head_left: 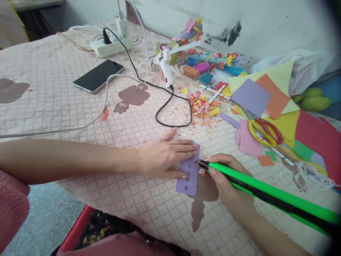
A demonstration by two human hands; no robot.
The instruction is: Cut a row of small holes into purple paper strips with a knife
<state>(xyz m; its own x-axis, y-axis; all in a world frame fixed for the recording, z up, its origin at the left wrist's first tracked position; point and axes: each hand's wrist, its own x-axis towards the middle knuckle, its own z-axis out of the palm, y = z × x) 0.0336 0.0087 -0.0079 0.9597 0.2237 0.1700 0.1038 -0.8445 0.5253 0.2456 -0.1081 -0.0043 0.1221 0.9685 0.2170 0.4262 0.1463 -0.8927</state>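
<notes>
To your left, the black-screened phone lies on the patterned cloth; open cloth stretches between it and your left forearm, crossed by a white cable; your left hand presses palm down, fingers spread, over the upper part of the purple strip; the strip lies flat near the cloth's front edge, with a row of round dark holes and a small notch on its right side; print on the white pens beyond is too small to read; your right hand grips the green-and-black tool, its black tips at the notch, contact unclear; farther right, scissors and coloured sheets crowd the cloth.
</notes>
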